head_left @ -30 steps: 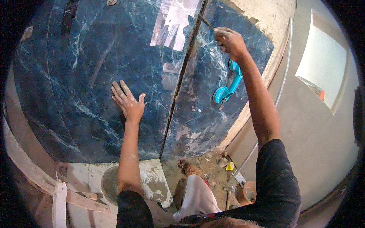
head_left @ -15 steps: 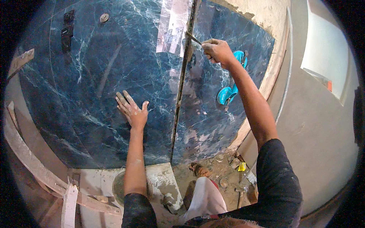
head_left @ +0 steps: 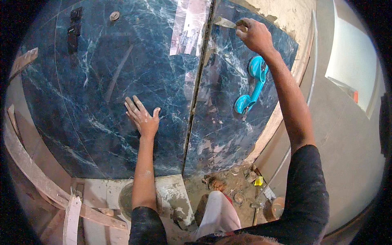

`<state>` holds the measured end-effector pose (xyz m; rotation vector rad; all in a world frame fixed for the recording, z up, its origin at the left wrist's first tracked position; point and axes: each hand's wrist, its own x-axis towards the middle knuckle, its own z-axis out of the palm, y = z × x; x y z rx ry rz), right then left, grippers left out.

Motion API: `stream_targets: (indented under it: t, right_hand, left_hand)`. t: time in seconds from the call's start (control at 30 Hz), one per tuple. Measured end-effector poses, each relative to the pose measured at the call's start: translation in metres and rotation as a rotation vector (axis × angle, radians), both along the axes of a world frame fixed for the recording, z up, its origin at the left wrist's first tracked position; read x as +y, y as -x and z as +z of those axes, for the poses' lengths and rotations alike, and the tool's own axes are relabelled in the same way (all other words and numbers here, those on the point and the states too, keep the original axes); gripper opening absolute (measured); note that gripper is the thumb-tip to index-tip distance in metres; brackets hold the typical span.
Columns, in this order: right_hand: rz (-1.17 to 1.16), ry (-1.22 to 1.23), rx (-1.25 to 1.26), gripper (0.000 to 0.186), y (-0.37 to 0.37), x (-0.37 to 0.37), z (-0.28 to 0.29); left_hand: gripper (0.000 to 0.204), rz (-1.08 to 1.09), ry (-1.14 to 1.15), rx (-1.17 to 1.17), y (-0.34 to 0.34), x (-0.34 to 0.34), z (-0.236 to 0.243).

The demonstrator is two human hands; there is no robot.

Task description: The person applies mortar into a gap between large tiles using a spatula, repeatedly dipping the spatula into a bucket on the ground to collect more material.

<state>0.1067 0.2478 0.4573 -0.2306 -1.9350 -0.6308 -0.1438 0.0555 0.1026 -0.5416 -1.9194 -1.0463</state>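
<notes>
My left hand [head_left: 141,117] lies flat on a dark blue marble-look slab [head_left: 110,143], fingers spread and dusted with pale grey. In my right hand [head_left: 255,34] is a small putty knife [head_left: 224,23], its flat blade smeared and pointing left toward the dark vertical joint [head_left: 195,96]. A second slab [head_left: 220,130] of the same pattern stands right of that joint, with pale smears on its face. A turquoise double suction-cup lifter [head_left: 257,87] clings to it, below my right hand. The handle of the knife is hidden in my fingers.
A bucket [head_left: 127,200] stands by my left forearm, beside a mortar-smeared board [head_left: 177,200]. Rubble and a yellow scrap [head_left: 259,181] litter the floor. Curved timber [head_left: 36,175] rises at left. Black clips [head_left: 73,34] and a round disc [head_left: 114,16] sit on the left slab.
My right hand has moved up and to the right with the putty knife, away from the joint, and the blade now shows its flat side. My left hand stays in place.
</notes>
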Motion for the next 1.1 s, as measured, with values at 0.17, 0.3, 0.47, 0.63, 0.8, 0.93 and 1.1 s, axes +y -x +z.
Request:
stream_targets:
  t: [0.17, 0.3, 0.47, 0.63, 0.8, 0.93, 1.1]
  right_hand:
    - [-0.118, -0.121, -0.056, 0.024, 0.015, -0.011, 0.017]
    - [-0.13, -0.227, -0.123, 0.019, 0.026, -0.021, 0.021]
    - [-0.21, -0.258, -0.254, 0.018, 0.039, -0.042, 0.027]
    - [-0.398, -0.226, -0.284, 0.021, 0.056, -0.042, 0.033]
    - [-0.445, -0.246, -0.322, 0.02, 0.059, -0.069, 0.029]
    - [-0.437, -0.261, -0.284, 0.019, 0.059, -0.071, 0.031]
    - [-0.389, -0.337, -0.216, 0.019, 0.054, -0.059, 0.036]
  left_hand:
    - [0.108, -0.017, -0.022, -0.004, 0.0, 0.001, 0.001]
    - [0.103, -0.017, -0.023, -0.002, -0.001, 0.002, 0.001]
    - [0.109, -0.025, -0.058, 0.009, 0.003, -0.002, -0.002]
    - [0.108, -0.056, -0.073, -0.01, 0.001, 0.004, 0.001]
    - [0.108, -0.049, -0.069, -0.004, 0.003, 0.0, -0.001]
    - [0.109, -0.043, -0.056, -0.026, 0.003, 0.001, 0.0]
    - [0.109, -0.043, -0.051, -0.047, 0.001, 0.001, 0.0]
